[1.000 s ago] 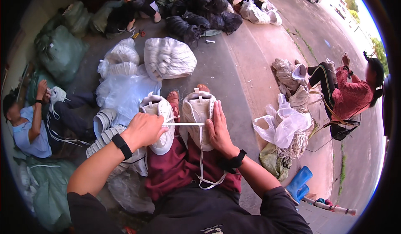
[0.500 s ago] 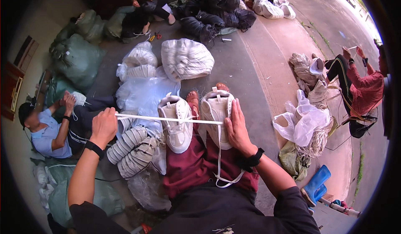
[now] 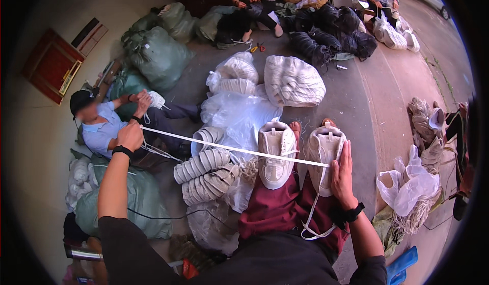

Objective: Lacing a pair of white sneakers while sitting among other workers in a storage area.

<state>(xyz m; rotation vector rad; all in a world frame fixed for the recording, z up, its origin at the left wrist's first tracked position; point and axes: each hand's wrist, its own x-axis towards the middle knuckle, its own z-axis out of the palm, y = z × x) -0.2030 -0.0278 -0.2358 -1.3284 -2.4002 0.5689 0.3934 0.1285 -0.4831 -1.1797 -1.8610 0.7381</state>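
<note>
Two pale beige sneakers rest on my maroon-trousered legs, toes toward me: a left sneaker (image 3: pixel 276 172) and a right sneaker (image 3: pixel 326 141). A white shoelace (image 3: pixel 219 146) runs taut across both from the right sneaker to my left hand (image 3: pixel 131 136), which is closed round its end, raised well out to the left. My right hand (image 3: pixel 344 179) lies with fingers straight along the right sneaker's outer side, its thumb beside the point where the lace comes out. The lace's other end (image 3: pixel 316 224) hangs in a loop over my lap.
Nested shoe uppers (image 3: pixel 209 183) and clear plastic bags (image 3: pixel 237 114) lie left of my legs. A bundled pale stack (image 3: pixel 294 81) sits ahead. A co-worker in a light blue shirt (image 3: pixel 99 124) handles a white shoe at left. Green sacks (image 3: pixel 159 56) and black bundles (image 3: pixel 331 35) stand farther off.
My view has swung left, so the scene sits farther right. My left hand has drawn farther out from the sneakers, with a longer stretch of lace between. My right hand stays at the right sneaker.
</note>
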